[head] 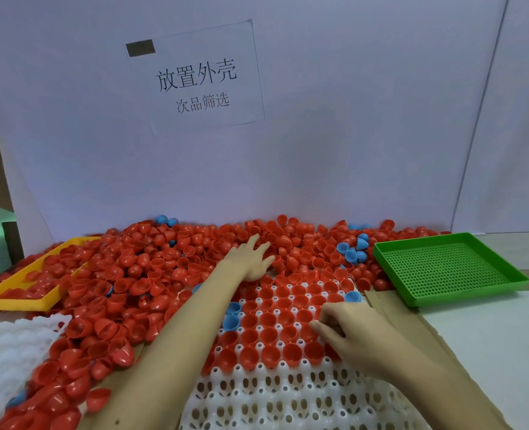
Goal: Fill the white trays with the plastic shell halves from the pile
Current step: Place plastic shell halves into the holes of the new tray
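A big pile of red shell halves [151,274] with a few blue ones [354,251] spreads across the table's back and left. A white tray [288,395] lies in front of me; its far rows hold red halves [269,319] and a few blue ones, its near rows stand bare. My left hand [252,259] reaches into the pile beyond the tray, fingers spread and straight on the shells. My right hand [342,327] rests over the tray's right side with fingers curled down onto a seated shell; whether it pinches one is hidden.
A yellow tray [18,301] partly buried in shells sits at the left. A green perforated tray [449,268] lies at the right. Another white tray [5,355] lies at the near left. A white board with a paper sign [201,79] backs the table.
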The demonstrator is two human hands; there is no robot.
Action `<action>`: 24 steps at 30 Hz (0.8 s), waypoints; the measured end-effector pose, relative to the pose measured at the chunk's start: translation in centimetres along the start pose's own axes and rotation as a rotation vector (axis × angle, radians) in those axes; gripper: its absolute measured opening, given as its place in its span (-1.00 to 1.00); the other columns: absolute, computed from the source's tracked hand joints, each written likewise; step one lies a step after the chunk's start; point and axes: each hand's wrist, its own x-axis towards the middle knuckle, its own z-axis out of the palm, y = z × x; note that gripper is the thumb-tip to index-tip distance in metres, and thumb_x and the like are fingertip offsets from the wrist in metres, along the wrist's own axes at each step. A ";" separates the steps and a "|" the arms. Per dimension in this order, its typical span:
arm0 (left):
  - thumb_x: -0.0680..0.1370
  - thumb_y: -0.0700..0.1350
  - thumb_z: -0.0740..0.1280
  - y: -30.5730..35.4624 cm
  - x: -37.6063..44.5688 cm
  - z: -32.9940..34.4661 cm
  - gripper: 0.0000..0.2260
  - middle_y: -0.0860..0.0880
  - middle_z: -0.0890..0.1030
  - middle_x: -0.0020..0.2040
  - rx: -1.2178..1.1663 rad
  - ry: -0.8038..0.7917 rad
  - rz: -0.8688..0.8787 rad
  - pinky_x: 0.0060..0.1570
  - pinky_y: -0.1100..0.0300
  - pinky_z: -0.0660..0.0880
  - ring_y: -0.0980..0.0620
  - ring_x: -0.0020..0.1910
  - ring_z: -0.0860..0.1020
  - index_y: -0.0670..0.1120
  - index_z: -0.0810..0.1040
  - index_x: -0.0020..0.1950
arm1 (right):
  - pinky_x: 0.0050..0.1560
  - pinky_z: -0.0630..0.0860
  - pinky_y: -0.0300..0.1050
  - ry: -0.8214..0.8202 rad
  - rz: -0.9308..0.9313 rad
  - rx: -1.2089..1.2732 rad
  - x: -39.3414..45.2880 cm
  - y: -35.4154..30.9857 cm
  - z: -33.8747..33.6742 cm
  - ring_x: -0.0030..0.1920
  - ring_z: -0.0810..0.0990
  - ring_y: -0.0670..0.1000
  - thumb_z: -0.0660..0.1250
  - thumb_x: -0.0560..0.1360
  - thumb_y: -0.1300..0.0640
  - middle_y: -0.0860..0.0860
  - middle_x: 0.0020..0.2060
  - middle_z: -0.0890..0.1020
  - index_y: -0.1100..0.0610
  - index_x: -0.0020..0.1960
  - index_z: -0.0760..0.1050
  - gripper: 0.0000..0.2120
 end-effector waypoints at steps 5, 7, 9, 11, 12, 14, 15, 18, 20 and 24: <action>0.78 -0.03 0.04 0.7 -0.2 -0.1 -0.60 -0.16 0.05 0.69 0.056 0.020 -0.038 0.43 -0.15 0.43 -0.27 0.44 0.47 -0.21 0.45 0.49 | -0.28 0.41 -0.29 -0.007 0.005 -0.003 -0.1 -0.2 0.0 -0.27 0.56 -0.15 0.26 0.67 -0.17 -0.11 -0.29 0.61 -0.06 -0.18 0.46 -0.69; 0.76 -0.13 0.11 0.2 -0.5 -0.2 -0.69 -0.17 0.15 0.67 0.050 0.039 -0.050 0.32 -0.11 0.53 -0.25 0.32 0.56 -0.23 0.59 0.28 | -0.27 0.46 -0.27 -0.010 0.009 0.002 -0.1 -0.2 -0.1 -0.25 0.58 -0.14 0.26 0.67 -0.17 -0.12 -0.27 0.63 -0.04 -0.16 0.49 -0.70; 0.75 -0.14 0.14 -0.8 -0.9 -0.3 -0.71 -0.19 0.35 0.54 -0.010 0.123 -0.046 0.30 -0.12 0.52 -0.23 0.27 0.57 -0.25 0.61 0.21 | -0.23 0.51 -0.26 -0.013 0.013 0.006 -0.1 -0.3 -0.1 -0.22 0.60 -0.15 0.26 0.67 -0.17 -0.13 -0.25 0.65 -0.04 -0.16 0.50 -0.70; 0.74 -0.06 0.22 -2.1 -1.4 -0.5 -0.69 -0.17 0.45 0.40 -0.107 0.260 -0.033 0.29 -0.12 0.52 -0.21 0.25 0.56 -0.27 0.60 0.22 | -0.22 0.51 -0.27 -0.016 0.016 0.008 0.0 -0.2 -0.2 -0.21 0.61 -0.17 0.26 0.67 -0.17 -0.14 -0.25 0.65 -0.05 -0.15 0.50 -0.71; 0.71 -0.03 0.29 -2.9 -1.8 -0.6 -0.69 -0.14 0.47 0.36 -0.156 0.338 -0.020 0.27 -0.06 0.52 -0.17 0.23 0.56 -0.27 0.60 0.24 | -0.23 0.49 -0.29 -0.018 0.016 0.004 0.0 -0.2 -0.2 -0.21 0.61 -0.18 0.26 0.67 -0.17 -0.14 -0.24 0.65 -0.06 -0.15 0.49 -0.71; 0.63 -0.03 0.43 -3.8 -3.1 -0.5 -0.65 -0.07 0.50 0.30 -0.275 0.463 0.020 0.25 0.15 0.48 -0.05 0.23 0.55 -0.23 0.59 0.31 | -0.26 0.43 -0.33 -0.021 0.019 -0.012 0.0 -0.3 -0.1 -0.22 0.59 -0.20 0.26 0.67 -0.17 -0.16 -0.25 0.64 -0.09 -0.16 0.48 -0.72; 0.59 -0.04 0.49 -3.9 -3.9 -0.4 -0.62 -0.05 0.51 0.29 -0.342 0.502 0.041 0.24 0.22 0.45 0.01 0.23 0.53 -0.20 0.59 0.33 | -0.27 0.41 -0.34 -0.021 0.020 -0.021 0.0 -0.4 -0.1 -0.23 0.59 -0.20 0.25 0.67 -0.17 -0.16 -0.25 0.63 -0.09 -0.16 0.47 -0.72; 0.51 -0.06 0.57 -2.4 -6.8 0.4 -0.60 0.03 0.53 0.27 -0.549 0.588 0.100 0.29 0.20 0.48 0.12 0.19 0.51 -0.11 0.61 0.31 | -0.26 0.41 -0.34 -0.026 0.024 -0.029 0.0 -0.4 -0.1 -0.21 0.60 -0.19 0.25 0.68 -0.16 -0.15 -0.24 0.65 -0.08 -0.15 0.49 -0.73; 0.51 -0.07 0.58 -0.7 -9.3 1.2 -0.66 0.09 0.56 0.24 -0.699 0.653 0.147 0.24 0.25 0.53 0.20 0.13 0.55 -0.06 0.64 0.25 | -0.25 0.43 -0.34 -0.031 0.025 -0.018 0.1 -0.4 -0.2 -0.21 0.61 -0.20 0.26 0.67 -0.15 -0.16 -0.24 0.66 -0.07 -0.14 0.50 -0.73; 0.53 -0.07 0.55 2.3 -14.6 2.6 -0.70 0.25 0.59 0.21 -0.851 0.662 0.245 0.12 0.38 0.52 0.27 0.15 0.57 0.09 0.63 0.23 | -0.15 0.58 -0.22 -0.034 0.021 -0.003 0.1 -0.4 -0.2 -0.20 0.63 -0.17 0.26 0.68 -0.14 -0.13 -0.22 0.68 -0.05 -0.12 0.54 -0.74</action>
